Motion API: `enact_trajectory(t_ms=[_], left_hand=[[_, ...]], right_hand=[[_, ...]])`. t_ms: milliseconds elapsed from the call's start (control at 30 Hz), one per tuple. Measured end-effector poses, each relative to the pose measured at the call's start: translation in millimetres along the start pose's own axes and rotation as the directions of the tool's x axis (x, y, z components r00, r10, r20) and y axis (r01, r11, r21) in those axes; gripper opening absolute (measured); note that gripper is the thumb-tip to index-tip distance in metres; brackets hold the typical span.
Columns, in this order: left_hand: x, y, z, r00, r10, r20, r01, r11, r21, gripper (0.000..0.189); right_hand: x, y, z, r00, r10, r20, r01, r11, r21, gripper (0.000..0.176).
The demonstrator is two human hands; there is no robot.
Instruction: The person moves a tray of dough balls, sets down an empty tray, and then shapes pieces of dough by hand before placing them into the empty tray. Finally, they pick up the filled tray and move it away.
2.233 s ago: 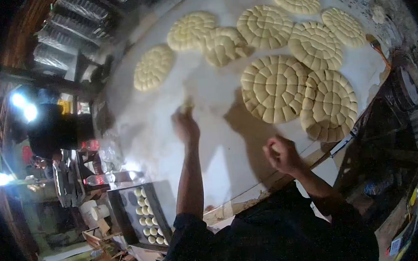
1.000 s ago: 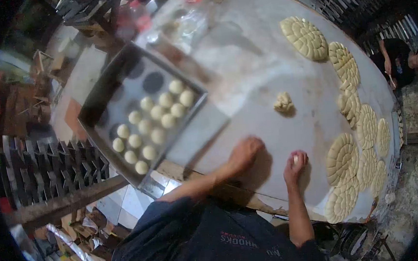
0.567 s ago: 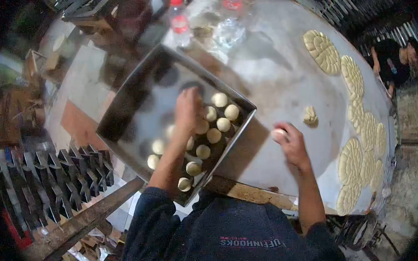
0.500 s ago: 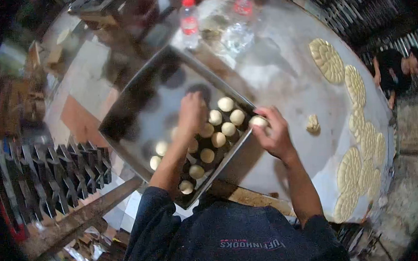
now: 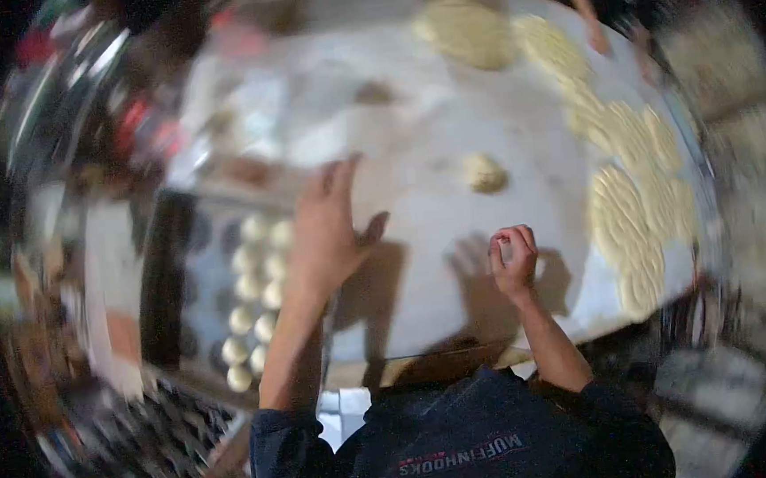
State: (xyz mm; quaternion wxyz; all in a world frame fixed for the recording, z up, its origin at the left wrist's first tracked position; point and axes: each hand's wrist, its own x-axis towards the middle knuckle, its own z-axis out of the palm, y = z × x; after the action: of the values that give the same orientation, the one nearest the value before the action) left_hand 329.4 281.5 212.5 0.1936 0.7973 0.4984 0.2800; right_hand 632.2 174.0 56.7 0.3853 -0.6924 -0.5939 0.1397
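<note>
My left hand [image 5: 331, 234] hangs over the table beside the tray's right edge, fingers spread, holding nothing. To its right, my right hand [image 5: 516, 263] is curled closed above the tabletop; no dough shows in it. The deep metal tray [image 5: 162, 281] lies at the left with several round dough balls [image 5: 240, 319] in rows, partly hidden behind my left forearm. A small lump of dough [image 5: 485, 173] rests on the floured table [image 5: 416, 201], beyond my right hand and touched by neither.
Large scored dough slabs [image 5: 621, 213] line the table's right side, with another slab [image 5: 466, 33] at the back. A person's arm [image 5: 588, 16] reaches in at the far right. Blurred red-capped bottles [image 5: 149, 131] stand at the upper left; stacked metal racks [image 5: 148, 442] sit lower left.
The view has swung right, so the tray appears farther left. My left hand has come out from over the tray and spread. The dough ball no longer shows in my right hand.
</note>
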Motion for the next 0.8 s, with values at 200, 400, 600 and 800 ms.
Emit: enact_trajectory(t_ms=[200, 400, 600, 800], left_hand=[[182, 127, 257, 0.841, 0.307, 0.445, -0.208, 0.943, -0.258, 0.046], [341, 176, 484, 0.926, -0.122, 0.358, 0.291, 0.835, -0.467, 0.048], [388, 302, 477, 0.963, -0.206, 0.173, 0.189, 0.976, 0.113, 0.047], [467, 188, 533, 0.748, 0.151, 0.647, 0.155, 0.907, -0.391, 0.036]], right_hand=[[-35, 106, -115, 0.995, 0.092, 0.026, -0.078, 0.935, -0.346, 0.019], [-54, 184, -211, 0.992, 0.021, -0.122, -0.042, 0.983, -0.176, 0.012], [-33, 196, -235, 0.971, 0.16, -0.179, -0.168, 0.985, -0.03, 0.012], [-19, 196, -252, 0.965, 0.203, -0.165, -0.208, 0.978, -0.011, 0.01]])
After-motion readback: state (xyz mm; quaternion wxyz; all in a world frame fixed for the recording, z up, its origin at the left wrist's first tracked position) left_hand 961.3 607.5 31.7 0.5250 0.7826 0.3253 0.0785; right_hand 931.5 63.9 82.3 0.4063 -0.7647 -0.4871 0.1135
